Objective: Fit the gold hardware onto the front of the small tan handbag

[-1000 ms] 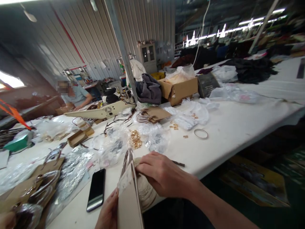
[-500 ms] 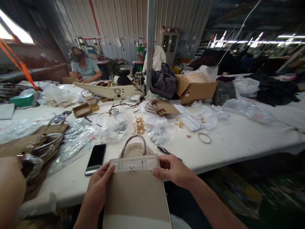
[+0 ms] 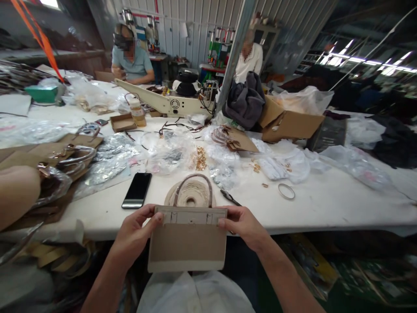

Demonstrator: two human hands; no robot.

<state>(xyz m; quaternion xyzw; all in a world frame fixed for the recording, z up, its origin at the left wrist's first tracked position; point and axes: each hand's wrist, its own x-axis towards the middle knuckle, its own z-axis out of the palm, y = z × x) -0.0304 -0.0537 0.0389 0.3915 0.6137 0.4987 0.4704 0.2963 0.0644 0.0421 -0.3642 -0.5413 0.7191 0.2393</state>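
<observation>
Between my two hands is a beige handbag panel with a paler strip along its top and a curved handle rising from that edge. My left hand pinches the top left corner, thumb in front. At the top right corner my right hand grips in the same way. Just beyond the panel lies a roll of beige strip, partly hidden by it. A dark hand tool, perhaps pliers, rests near my right hand. The black phone is beyond my left hand.
Brown bag pieces with wrapped handles lie at left, beside another person's bare arm. Gold fittings, plastic bags and a metal ring are on the table. A cardboard box stands behind. Two people are farther back.
The panel now looks shorter, its lower edge in view and tilted, with both hands still holding its top corners. More of the strip roll shows. The view has shifted, and a second person appears by the post.
</observation>
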